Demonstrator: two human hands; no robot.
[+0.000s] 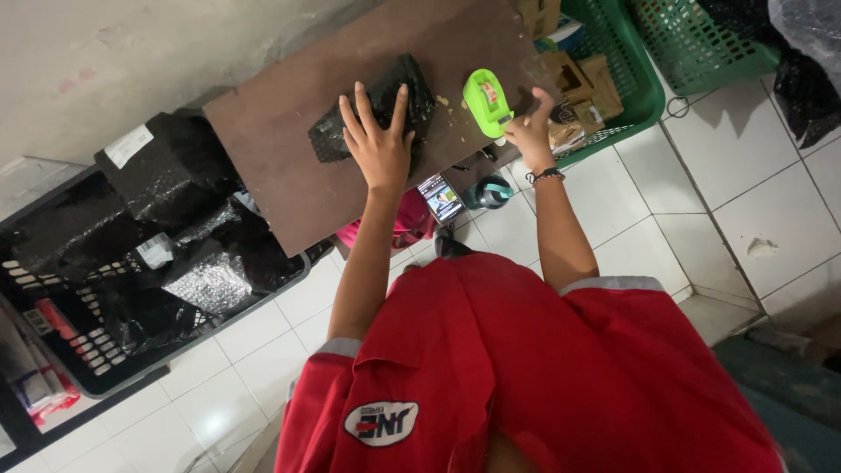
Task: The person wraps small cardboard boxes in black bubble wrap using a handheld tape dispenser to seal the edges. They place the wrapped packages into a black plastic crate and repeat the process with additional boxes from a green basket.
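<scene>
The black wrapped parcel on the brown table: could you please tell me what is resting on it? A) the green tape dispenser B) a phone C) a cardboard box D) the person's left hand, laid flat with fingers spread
D: the left hand lies flat with fingers spread on the black parcel, while the green tape dispenser stands apart on the table by the right hand.

Left hand (pixel 378 140) flat, fingers spread (arm stretched forward); right hand (pixel 530 127) loosely curled, grip unclear.
</scene>
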